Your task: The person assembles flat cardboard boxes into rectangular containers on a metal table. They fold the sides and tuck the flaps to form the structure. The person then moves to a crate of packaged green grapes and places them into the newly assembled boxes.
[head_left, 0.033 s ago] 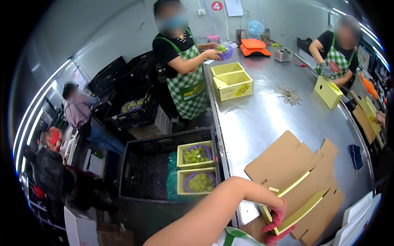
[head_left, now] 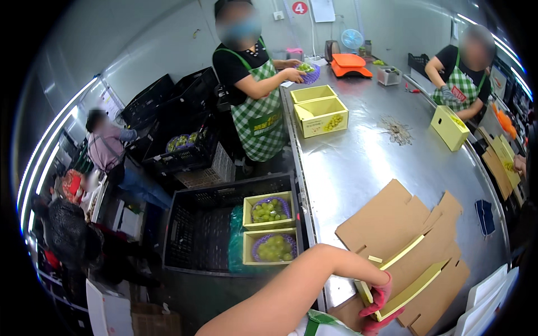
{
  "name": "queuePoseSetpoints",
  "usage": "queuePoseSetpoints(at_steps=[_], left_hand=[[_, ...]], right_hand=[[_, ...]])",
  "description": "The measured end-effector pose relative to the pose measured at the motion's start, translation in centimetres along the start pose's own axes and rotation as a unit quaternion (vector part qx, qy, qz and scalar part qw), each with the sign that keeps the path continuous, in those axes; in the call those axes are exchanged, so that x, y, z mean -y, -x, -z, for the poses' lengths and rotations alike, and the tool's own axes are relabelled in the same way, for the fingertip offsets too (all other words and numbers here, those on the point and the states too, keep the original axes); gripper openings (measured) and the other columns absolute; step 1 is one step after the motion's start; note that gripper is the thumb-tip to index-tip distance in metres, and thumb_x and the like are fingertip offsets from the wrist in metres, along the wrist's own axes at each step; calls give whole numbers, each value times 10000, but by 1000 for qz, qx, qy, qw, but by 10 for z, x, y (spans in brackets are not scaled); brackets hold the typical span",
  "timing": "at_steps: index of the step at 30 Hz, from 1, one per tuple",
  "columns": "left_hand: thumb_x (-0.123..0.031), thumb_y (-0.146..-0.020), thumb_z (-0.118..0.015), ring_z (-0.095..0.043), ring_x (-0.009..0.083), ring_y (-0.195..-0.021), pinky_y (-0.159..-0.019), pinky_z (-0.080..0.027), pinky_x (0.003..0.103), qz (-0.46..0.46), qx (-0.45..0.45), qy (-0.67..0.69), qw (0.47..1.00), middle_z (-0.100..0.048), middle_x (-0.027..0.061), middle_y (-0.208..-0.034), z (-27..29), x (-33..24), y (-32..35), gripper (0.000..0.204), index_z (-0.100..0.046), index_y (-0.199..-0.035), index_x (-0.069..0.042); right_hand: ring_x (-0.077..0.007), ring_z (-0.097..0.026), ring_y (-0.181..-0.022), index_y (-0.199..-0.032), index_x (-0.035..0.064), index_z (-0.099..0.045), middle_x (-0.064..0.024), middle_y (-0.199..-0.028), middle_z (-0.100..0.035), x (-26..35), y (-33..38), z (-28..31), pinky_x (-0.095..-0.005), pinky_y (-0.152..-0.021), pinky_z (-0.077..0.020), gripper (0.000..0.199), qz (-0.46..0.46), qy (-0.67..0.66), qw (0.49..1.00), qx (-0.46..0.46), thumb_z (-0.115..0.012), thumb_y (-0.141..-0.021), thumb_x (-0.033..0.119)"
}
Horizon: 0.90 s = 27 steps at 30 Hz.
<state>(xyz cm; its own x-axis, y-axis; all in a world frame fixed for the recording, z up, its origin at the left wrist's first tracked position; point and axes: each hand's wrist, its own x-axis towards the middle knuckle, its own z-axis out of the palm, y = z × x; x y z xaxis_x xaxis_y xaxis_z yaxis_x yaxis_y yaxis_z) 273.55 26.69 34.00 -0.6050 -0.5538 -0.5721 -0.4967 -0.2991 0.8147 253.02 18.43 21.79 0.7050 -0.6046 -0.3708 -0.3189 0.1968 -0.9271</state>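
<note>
While the left hand point(head_left: 376, 305), in a pink glove at the lower right of the frame, closes its fingers on the edge of a flat cardboard box blank point(head_left: 412, 241), the right hand does not show at all. That blank, brown outside and yellow inside, lies unfolded on the steel table point(head_left: 358, 162) at lower right. Left of the table, low in the middle of the frame, a black crate point(head_left: 196, 235) holds two yellow boxes point(head_left: 269, 210), each carrying a bunch of green grapes in a purple wrap. Toward the top centre, two open yellow boxes point(head_left: 322, 115) sit on the table; their insides look empty. Just behind them a person in a green checked apron point(head_left: 260, 120) holds a bunch of grapes point(head_left: 305, 68). At upper right another person handles a tilted yellow box point(head_left: 448, 127).
</note>
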Motion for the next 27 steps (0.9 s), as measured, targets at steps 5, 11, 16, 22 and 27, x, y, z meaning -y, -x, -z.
queuePoseSetpoints(at_steps=[5,11,16,22,27], left_hand=[[-276,-603,-731,-474,246,-1077,-870,-392,369,84,-110,-102,985,-544,118,-1120,-16,-21,2,507,-608,-1042,-56],[-312,-583,-682,-498,245,-1024,-835,-377,346,6,-473,-316,823,-556,111,-1056,-60,-36,24,458,-616,-969,-73],[-309,-691,-624,-437,323,-1090,-945,-329,416,-198,-756,-197,592,-475,176,-1137,-100,-4,70,502,-512,-1075,-5],[-204,-776,-597,-454,308,-1078,-924,-373,405,-40,-875,-27,482,-480,154,-1148,-145,91,127,449,-479,-1169,-21],[-227,-817,-562,-483,283,-1025,-874,-399,386,61,-876,79,472,-510,134,-1110,-183,136,139,391,-490,-1138,-16]], right_hand=[[-271,-410,-1162,-1377,55,-242,-103,-1324,-381,-11,-3,15,-414,-938,-381,686,22,22,999,-15,-532,-849,383],[-268,-438,-1128,-1349,31,-287,-120,-1286,-416,50,-1,15,-388,-912,-405,630,185,57,980,47,-540,-860,338],[-255,-462,-1060,-1272,-6,-388,-152,-1203,-482,126,27,-8,-379,-850,-412,492,72,122,989,42,-501,-880,269],[-255,-505,-885,-1123,-29,-515,-150,-1020,-549,117,0,0,-383,-745,-415,451,-42,304,950,-61,-546,-836,318],[-144,-456,-606,-985,2,-523,-40,-745,-525,86,-18,48,-296,-500,-388,279,-130,200,967,-89,-621,-751,120]])
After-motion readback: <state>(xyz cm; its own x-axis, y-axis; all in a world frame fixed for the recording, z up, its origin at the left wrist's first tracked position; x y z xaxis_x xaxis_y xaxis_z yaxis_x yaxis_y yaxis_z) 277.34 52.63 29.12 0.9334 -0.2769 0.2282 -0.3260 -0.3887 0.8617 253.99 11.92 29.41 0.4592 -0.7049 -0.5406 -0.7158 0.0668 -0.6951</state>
